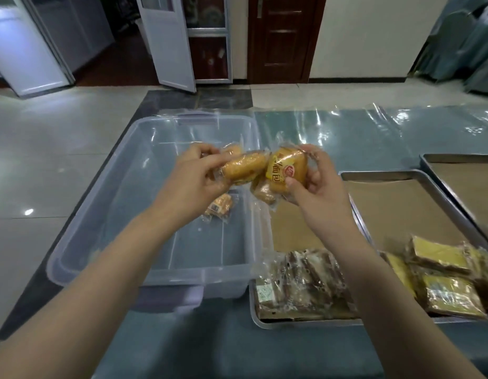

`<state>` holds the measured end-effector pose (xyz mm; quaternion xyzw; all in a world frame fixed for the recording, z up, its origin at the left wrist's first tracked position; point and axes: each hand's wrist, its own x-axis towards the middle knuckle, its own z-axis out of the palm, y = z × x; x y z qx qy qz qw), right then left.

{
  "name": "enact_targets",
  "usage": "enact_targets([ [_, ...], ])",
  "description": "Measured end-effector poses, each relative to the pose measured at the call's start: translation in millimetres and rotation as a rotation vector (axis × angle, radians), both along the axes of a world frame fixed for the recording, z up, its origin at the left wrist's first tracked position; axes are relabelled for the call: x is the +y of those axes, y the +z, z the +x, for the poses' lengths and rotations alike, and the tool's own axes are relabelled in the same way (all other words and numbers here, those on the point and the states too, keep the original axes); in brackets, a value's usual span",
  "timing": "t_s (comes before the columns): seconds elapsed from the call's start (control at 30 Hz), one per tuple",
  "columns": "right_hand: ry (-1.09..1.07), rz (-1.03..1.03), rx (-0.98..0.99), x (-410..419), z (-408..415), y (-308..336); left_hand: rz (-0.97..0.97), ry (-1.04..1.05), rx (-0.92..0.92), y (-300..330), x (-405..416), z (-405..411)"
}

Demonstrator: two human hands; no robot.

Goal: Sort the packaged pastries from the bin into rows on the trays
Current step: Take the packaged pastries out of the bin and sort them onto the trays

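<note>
Worktop [346, 132] — blue-grey, covered by a glossy clear plastic sheet that wrinkles and glares toward 1 o'clock.

Bin [106, 214], at 9 o'clock of centre: large, rectangular, translucent plastic with rounded corners and a thick rim. One small wrapped pastry [219, 207] lies on its floor, near the right wall, just below the left hand.

Near tray [355, 176], at 3 to 5 o'clock, touching the bin's right side: shallow metal, rolled rim, lined with flat brown paper. At its near end, a row of brown pastries [305, 280] in crinkled clear wrap; just right of them, flat square yellow-topped pastries [439, 255], also wrapped, overlapping one another.

Far tray [429, 157], at 2 o'clock: same metal and paper liner, only partly in frame.

Left hand [199, 173] — raised over the bin's middle, fingers curled around an oblong golden bun [243, 168] in clear film; a second wrapped piece shows behind its fingertips.

Right hand [316, 179] — raised over the bin's right wall, thumb and fingers pinching a rounded golden bun [286, 168] whose wrapper bears a yellow panel and a red round logo. A darker wrapped bun [263, 191] hangs beneath it; whether the same hand grips it, cannot tell.

The two held buns nearly touch between the hands.
</note>
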<state>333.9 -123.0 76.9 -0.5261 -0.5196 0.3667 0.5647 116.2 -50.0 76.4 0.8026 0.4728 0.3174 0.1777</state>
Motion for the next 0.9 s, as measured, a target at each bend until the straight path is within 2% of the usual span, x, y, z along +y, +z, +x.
enact_targets([
  [0.23, 0.068, -0.093, 0.101, -62, 104, -8, 0.028, 0.039, 0.102, -11, -71, 93],
  [0.53, 0.004, -0.299, 0.059, -111, 224, -56, -0.028, 0.073, -0.006, -66, -137, 213],
  [0.67, -0.017, -0.379, 0.017, -109, 255, -73, -0.093, 0.116, 0.056, -78, -142, 242],
  [0.9, -0.053, -0.389, -0.033, -78, 289, -80, -0.123, 0.132, 0.098, -85, -113, 272],
])
